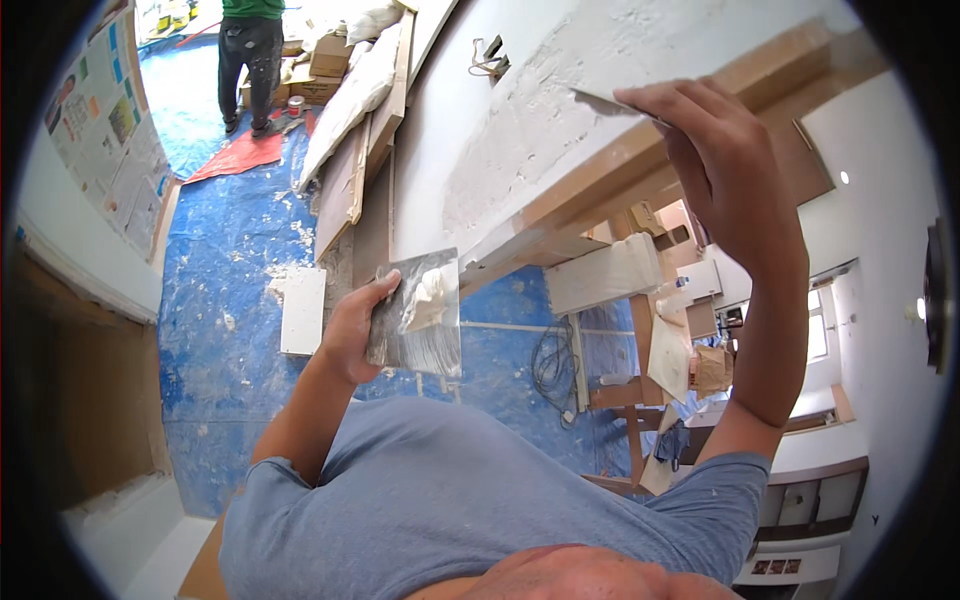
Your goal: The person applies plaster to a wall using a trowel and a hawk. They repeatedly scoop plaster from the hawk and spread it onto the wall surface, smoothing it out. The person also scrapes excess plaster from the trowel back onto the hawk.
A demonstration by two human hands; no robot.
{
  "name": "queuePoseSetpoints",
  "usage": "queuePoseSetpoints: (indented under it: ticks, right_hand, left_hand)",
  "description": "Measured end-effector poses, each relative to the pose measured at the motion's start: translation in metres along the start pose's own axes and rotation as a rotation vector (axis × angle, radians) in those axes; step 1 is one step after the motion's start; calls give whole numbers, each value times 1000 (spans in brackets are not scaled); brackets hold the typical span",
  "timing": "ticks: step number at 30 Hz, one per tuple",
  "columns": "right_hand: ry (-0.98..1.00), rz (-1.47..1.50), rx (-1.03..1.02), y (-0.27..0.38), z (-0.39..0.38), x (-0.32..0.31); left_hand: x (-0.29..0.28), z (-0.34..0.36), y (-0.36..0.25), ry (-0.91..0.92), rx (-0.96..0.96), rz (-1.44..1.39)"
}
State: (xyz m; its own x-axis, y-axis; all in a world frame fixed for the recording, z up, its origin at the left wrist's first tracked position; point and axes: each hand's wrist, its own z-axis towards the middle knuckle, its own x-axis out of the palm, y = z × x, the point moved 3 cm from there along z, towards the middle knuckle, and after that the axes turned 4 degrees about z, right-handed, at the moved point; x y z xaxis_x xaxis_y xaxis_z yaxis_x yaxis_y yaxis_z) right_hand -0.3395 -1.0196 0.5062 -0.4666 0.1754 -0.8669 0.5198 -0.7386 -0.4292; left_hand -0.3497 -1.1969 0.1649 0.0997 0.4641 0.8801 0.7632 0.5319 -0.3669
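My left hand [352, 325] grips a flat metal filling knife [440, 345] at its left edge, thumb on top. A lump of white putty [428, 298] lies on the blade, with smears around it. Raised at the upper right, my right hand [722, 165] is closed on a thin scraper [603, 101]. The scraper's blade is against or very close to the white wall [440, 75]; exact contact cannot be told. Its handle is hidden by my fingers. Greyish, uneven filler [530, 140] covers the wall beside the blade, along a wooden edge strip [625, 165].
Blue sheeting [215, 370] with white splatters covers the floor. A white block [302, 312] lies left of my left hand. Boards [345, 190] and white sacks [350, 110] lean by the wall. A person in dark trousers [250, 65] stands far off. A coiled cable [555, 370] lies right.
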Motion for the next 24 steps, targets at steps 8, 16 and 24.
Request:
queuePoseSetpoints:
  ticks: [8,16,24]
  right_hand:
    - [355,-479,12,-53,84,121]
    - [528,-652,62,-94,83,199]
    - [689,-733,111,-103,80,220]
  left_hand:
    - [-82,17,-46,7,-160,-11]
    - [-112,30,-76,71,-237,-74]
    - [-119,39,-83,83,-288,-123]
